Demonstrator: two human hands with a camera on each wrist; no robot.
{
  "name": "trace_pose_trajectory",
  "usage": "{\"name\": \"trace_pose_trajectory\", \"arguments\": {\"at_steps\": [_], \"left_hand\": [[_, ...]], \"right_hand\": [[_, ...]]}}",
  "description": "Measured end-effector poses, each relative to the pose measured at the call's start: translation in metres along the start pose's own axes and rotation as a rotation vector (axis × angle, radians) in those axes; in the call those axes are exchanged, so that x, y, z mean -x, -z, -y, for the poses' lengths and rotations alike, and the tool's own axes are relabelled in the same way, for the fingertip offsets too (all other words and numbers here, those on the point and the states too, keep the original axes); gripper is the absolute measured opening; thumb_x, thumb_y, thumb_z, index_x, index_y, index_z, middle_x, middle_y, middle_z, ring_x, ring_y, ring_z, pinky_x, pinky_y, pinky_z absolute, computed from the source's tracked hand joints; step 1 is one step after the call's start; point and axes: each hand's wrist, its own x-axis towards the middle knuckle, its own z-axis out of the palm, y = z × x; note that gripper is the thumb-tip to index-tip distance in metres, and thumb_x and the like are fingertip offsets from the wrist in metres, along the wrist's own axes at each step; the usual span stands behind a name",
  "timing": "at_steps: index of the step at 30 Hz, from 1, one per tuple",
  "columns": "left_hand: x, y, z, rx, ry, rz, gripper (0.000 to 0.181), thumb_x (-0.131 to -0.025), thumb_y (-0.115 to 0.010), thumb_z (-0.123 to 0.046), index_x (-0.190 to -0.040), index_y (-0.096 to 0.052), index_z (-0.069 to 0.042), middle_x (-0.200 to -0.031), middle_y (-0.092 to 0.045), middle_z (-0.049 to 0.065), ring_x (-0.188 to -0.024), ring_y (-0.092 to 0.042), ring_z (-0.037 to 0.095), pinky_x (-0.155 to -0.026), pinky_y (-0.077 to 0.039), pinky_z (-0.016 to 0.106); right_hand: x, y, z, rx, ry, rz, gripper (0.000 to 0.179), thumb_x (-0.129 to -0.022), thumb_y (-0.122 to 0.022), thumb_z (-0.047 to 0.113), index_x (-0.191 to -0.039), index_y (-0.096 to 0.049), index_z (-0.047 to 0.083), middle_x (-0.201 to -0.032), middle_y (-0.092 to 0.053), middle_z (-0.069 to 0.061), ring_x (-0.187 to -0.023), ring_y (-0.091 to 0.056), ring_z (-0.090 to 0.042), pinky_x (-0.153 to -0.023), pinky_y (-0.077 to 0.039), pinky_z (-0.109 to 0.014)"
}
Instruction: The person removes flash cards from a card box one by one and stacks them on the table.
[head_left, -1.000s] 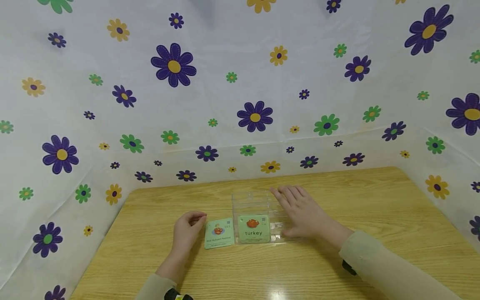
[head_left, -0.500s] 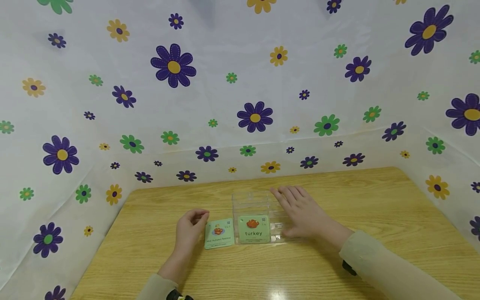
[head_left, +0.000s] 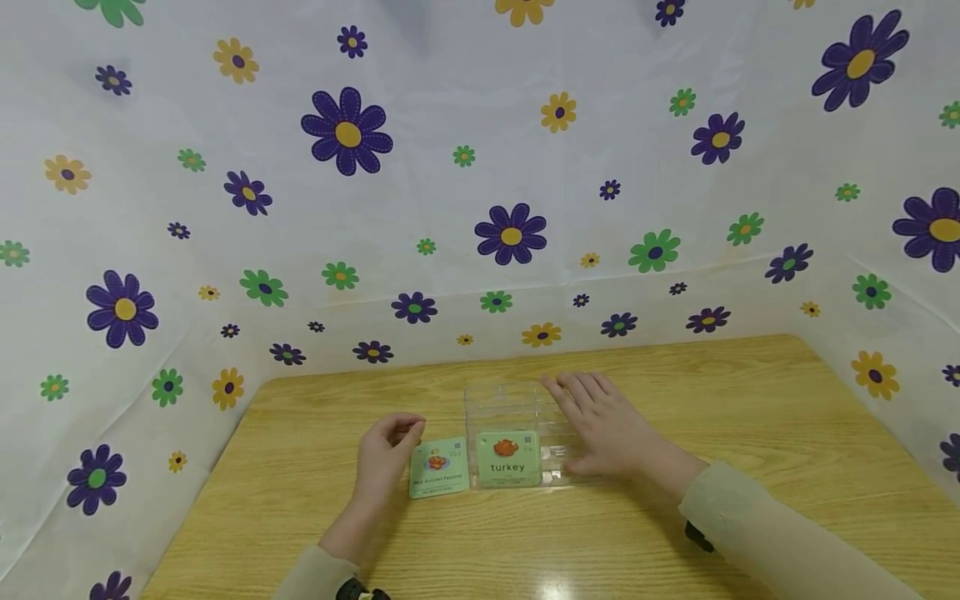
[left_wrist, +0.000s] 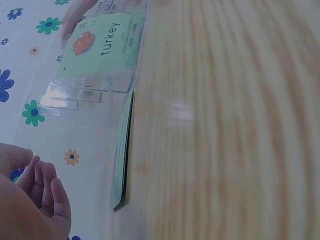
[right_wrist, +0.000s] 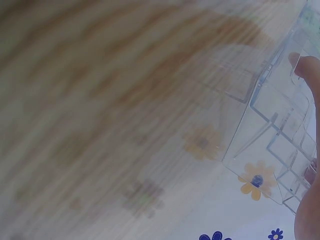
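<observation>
Head view: left hand (head_left: 382,457) has edged rightward beside the Mid-Autumn card (head_left: 439,470).

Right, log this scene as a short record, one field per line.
left hand: near the Mid-Autumn Festival card, nothing visibly held
right hand: on the clear holder
turkey card: at the holder's left part, face showing
Mid-Autumn Festival card: left of the holder, face up
surface: wood-grain table
backdrop: white floral cloth
</observation>
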Motion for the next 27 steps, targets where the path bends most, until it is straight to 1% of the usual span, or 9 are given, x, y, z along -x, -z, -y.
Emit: {"name": "trace_pose_trajectory", "arguments": {"at_steps": [4,9,14,21,27], "left_hand": [[0.001,-0.001,-0.004,0.016,-0.008,0.005,0.015,-0.102,-0.07,-0.005,-0.113,-0.074,0.004,-0.104,-0.075,0.016,-0.081,-0.063,0.005,-0.073,-0.053,0.012],[0.004,-0.003,-0.008,0.02,-0.008,0.014,0.015,-0.102,-0.069,-0.005,-0.112,-0.074,0.004,-0.102,-0.075,0.015,-0.081,-0.063,0.007,-0.072,-0.053,0.013],[0.006,-0.005,-0.01,0.022,-0.014,0.026,0.014,-0.101,-0.07,-0.005,-0.112,-0.074,0.003,-0.102,-0.075,0.015,-0.081,-0.063,0.006,-0.073,-0.053,0.013],[0.011,-0.01,-0.017,0.081,-0.039,0.055,0.014,-0.101,-0.07,-0.003,-0.111,-0.073,0.005,-0.104,-0.075,0.019,-0.08,-0.064,0.004,-0.074,-0.054,0.013],[0.011,-0.014,-0.019,0.091,-0.035,0.078,0.013,-0.101,-0.07,-0.004,-0.111,-0.074,0.003,-0.104,-0.075,0.016,-0.081,-0.064,0.004,-0.074,-0.054,0.014]], "right_hand": [[0.0,0.001,0.0,0.005,0.0,0.002,0.124,-0.076,-0.079,0.069,-0.166,-0.025,0.003,-0.156,-0.047,-0.017,-0.142,-0.045,-0.034,-0.123,-0.039,-0.053],[0.0,0.0,-0.001,0.015,0.007,0.004,0.124,-0.076,-0.078,0.07,-0.166,-0.026,0.002,-0.156,-0.047,-0.017,-0.142,-0.045,-0.034,-0.123,-0.039,-0.052],[0.0,-0.001,0.0,0.014,0.007,0.001,0.123,-0.076,-0.078,0.069,-0.166,-0.027,0.002,-0.156,-0.048,-0.018,-0.142,-0.046,-0.034,-0.123,-0.039,-0.052],[0.0,-0.001,0.0,0.014,0.003,-0.006,0.122,-0.075,-0.078,0.067,-0.165,-0.027,0.002,-0.155,-0.048,-0.018,-0.141,-0.046,-0.034,-0.122,-0.04,-0.052],[0.0,-0.002,0.0,0.019,0.008,-0.025,0.122,-0.075,-0.079,0.067,-0.165,-0.027,0.002,-0.155,-0.048,-0.017,-0.14,-0.046,-0.033,-0.12,-0.041,-0.052]]}}
